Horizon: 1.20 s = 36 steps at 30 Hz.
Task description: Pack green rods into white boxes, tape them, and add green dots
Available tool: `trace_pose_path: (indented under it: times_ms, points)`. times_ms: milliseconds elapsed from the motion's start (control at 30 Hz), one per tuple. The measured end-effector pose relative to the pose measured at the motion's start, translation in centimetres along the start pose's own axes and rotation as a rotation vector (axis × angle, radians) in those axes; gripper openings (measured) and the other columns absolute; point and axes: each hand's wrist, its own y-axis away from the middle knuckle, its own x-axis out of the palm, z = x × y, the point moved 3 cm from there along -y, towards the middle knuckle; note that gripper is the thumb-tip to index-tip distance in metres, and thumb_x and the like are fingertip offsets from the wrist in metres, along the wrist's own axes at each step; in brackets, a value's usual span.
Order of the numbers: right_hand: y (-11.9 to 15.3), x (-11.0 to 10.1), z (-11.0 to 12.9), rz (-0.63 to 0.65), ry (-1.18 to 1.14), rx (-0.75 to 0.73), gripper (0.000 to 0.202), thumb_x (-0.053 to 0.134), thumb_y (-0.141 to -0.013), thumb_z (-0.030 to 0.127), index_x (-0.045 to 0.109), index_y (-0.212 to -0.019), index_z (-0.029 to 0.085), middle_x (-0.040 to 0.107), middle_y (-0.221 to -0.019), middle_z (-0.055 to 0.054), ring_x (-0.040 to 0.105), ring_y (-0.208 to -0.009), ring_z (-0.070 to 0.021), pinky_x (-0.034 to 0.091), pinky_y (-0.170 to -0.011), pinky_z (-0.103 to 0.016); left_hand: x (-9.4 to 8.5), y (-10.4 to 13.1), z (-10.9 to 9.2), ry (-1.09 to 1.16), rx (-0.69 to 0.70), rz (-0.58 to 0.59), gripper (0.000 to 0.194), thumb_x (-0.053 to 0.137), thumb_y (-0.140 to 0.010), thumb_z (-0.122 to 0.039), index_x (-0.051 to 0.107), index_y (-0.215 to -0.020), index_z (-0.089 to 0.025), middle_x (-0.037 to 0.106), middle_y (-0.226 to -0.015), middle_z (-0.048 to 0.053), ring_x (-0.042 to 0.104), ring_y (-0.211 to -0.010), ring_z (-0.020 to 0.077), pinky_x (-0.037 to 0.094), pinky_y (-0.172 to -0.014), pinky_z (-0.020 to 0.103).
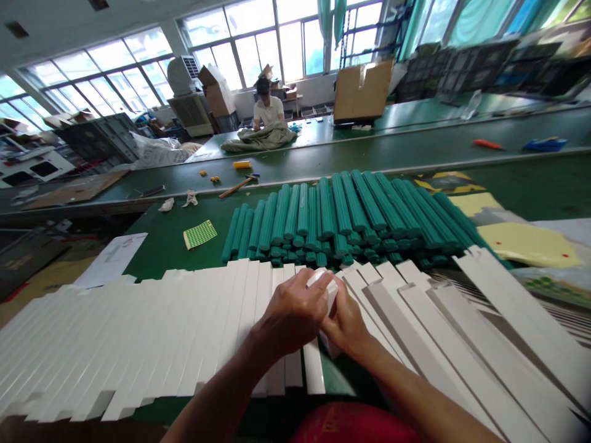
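Note:
Both my hands meet at the upper end of a long white cardboard box [331,346] in the middle of the bench. My left hand [300,304] is closed round the end from the left, its fingers bent over the white flaps. From the right, my right hand [346,317] grips the same end, thumb and fingers pressed to its side. A tight row of white boxes [184,326] lies to the left. On the right, more white boxes [415,326] lie slanted, several with open ends. Ribbed green rods [341,209] are heaped just beyond my hands.
A hammer [237,186], a yellow roll [242,165] and a green sticker sheet [200,234] lie beyond the boxes. Yellow sheets [526,245] are at right. A person [268,111] sits across the far bench behind a grey-green cloth [261,136], near a large carton [363,92].

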Motion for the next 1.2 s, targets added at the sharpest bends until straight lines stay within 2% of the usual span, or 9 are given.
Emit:
trace_pose_path:
  times_ms: [167,367,567,667,733,800,933,1067,1200]
  points:
    - [-0.1,0.3,-0.1,0.03,-0.026,-0.062,0.057,0.055,-0.082,0.032,0.034,-0.133,0.014,0.06,-0.121,-0.02,0.064,-0.106,-0.0286,0.053,-0.087,-0.042,0.2,0.3,-0.9,-0.178,0.209,-0.004,0.033,0.038,-0.092,-0.008,0.059,-0.116,-0.001,0.062,-0.125,0.021,0.053,-0.127,0.0305,0.05,-0.103,0.045]
    - [-0.3,0.2,-0.1,0.08,-0.047,-0.127,0.055,0.051,-0.085,0.027,0.032,-0.134,0.016,0.057,-0.125,-0.019,0.061,-0.11,-0.027,0.053,-0.09,-0.04,2.1,1.4,-1.0,-0.225,0.114,-0.11,0.041,0.034,-0.091,-0.009,0.052,-0.126,0.004,0.055,-0.134,0.026,0.05,-0.13,0.0305,0.049,-0.105,0.046]
    - [-0.7,0.4,0.2,0.107,-0.103,-0.104,0.053,0.054,-0.083,0.024,0.036,-0.133,0.016,0.059,-0.12,-0.017,0.062,-0.104,-0.0259,0.053,-0.087,-0.041,2.6,1.7,-0.5,-0.2,0.058,-0.143,0.038,0.038,-0.092,-0.011,0.056,-0.125,-0.003,0.058,-0.132,0.022,0.049,-0.131,0.0303,0.051,-0.099,0.048]
    - [-1.0,0.0,-0.1,0.245,-0.224,-0.067,0.06,0.06,-0.081,0.026,0.038,-0.136,0.018,0.056,-0.128,-0.015,0.058,-0.115,-0.0255,0.049,-0.097,-0.041,2.6,2.2,0.0,-0.153,0.102,-0.13,0.035,0.037,-0.091,-0.006,0.059,-0.119,-0.004,0.061,-0.128,0.022,0.047,-0.133,0.0309,0.052,-0.094,0.047]
    - [-0.7,-0.6,-1.5,0.296,-0.359,0.032,0.061,0.064,-0.08,0.032,0.042,-0.136,0.02,0.054,-0.135,-0.013,0.055,-0.121,-0.0256,0.046,-0.102,-0.041,2.4,3.0,0.8,-0.109,0.065,-0.154,0.036,0.035,-0.091,-0.005,0.058,-0.119,-0.006,0.06,-0.128,0.022,0.046,-0.133,0.0311,0.051,-0.094,0.049]
    - [0.1,-1.5,-4.5,0.168,-0.419,0.28,0.055,0.059,-0.083,0.041,0.047,-0.132,0.018,0.058,-0.13,-0.013,0.06,-0.114,-0.0249,0.05,-0.096,-0.04,1.9,4.1,1.6,-0.042,-0.002,-0.188,0.039,0.035,-0.092,-0.006,0.053,-0.126,-0.007,0.058,-0.131,0.022,0.046,-0.133,0.0297,0.049,-0.096,0.05]
    - [3.7,-1.4,-11.3,-0.021,-0.154,0.833,0.04,0.044,-0.086,0.044,0.061,-0.103,0.012,0.07,-0.082,-0.01,0.067,-0.068,-0.0198,0.055,-0.061,-0.03,0.8,5.9,2.2,0.121,-0.037,-0.207,0.044,0.04,-0.093,-0.009,0.044,-0.136,-0.011,0.048,-0.141,0.024,0.05,-0.128,0.0282,0.048,-0.096,0.049]
    - [6.1,1.8,-13.9,0.143,-0.094,0.935,0.028,0.045,-0.085,0.036,0.063,-0.085,0.015,0.064,-0.06,-0.003,0.058,-0.041,-0.0146,0.042,-0.039,-0.024,0.4,6.5,1.5,0.156,-0.017,-0.151,0.047,0.043,-0.092,-0.012,0.042,-0.139,-0.013,0.043,-0.145,0.025,0.055,-0.122,0.0288,0.05,-0.094,0.049]
    - [6.7,4.1,-13.9,0.21,-0.033,0.971,0.02,0.048,-0.084,0.031,0.058,-0.074,0.017,0.059,-0.052,0.0,0.052,-0.034,-0.0119,0.035,-0.035,-0.021,0.4,6.5,1.3,0.15,-0.031,-0.156,0.049,0.043,-0.092,-0.012,0.04,-0.141,-0.012,0.044,-0.144,0.025,0.056,-0.12,0.029,0.048,-0.096,0.051]
